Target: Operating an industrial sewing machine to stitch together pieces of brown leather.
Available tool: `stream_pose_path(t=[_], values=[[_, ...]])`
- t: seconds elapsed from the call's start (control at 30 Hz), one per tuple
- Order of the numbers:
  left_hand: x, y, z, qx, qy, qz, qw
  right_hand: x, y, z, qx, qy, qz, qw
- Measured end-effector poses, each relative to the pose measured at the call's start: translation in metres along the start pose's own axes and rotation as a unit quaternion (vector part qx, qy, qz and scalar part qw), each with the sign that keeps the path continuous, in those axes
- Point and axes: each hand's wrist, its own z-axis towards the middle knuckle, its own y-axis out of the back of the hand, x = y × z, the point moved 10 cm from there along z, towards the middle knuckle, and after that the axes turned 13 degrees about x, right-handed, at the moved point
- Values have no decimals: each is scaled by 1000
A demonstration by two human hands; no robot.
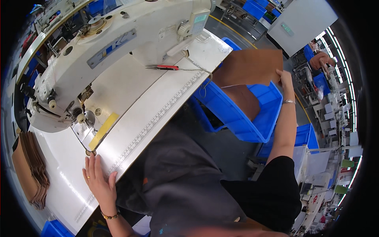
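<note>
Brown sheet (pixel 252 65), right edge in right grip (pixel 286 79), rest leftward.

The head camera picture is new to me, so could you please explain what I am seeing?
It is one fisheye view, looking down from a camera on a person's head, so straight edges bend. The large white machine is a sewing machine. On its white table lie red-handled snips and a stack of brown pieces. The person's left hand is at the table, holding nothing visible; the right hand grips a brown sheet by a blue bin.
</note>
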Motion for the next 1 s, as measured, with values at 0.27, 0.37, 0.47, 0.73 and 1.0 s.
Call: stream_pose_path(t=[0.27, 0.37, 0.47, 0.73, 1.0], values=[[-5, 0, 12, 4, -23, -8, 1000, -258, -20, -41, -9, -232, 24, 972], [-4, 2, 10, 7, -13, -4, 1000, -277, -46, -65, 136, -394, -253, 873], [2, 7, -1, 1, 3, 2, 1000, -201, -65, -39, 124, -321, -401, 849], [-3, 12, 5, -1, -20, -41, 999, 177, -226, -121, -11, 500, -257, 827], [104, 105, -6, -243, 66, -36, 967, 298, -452, -366, 245, 835, -141, 472]])
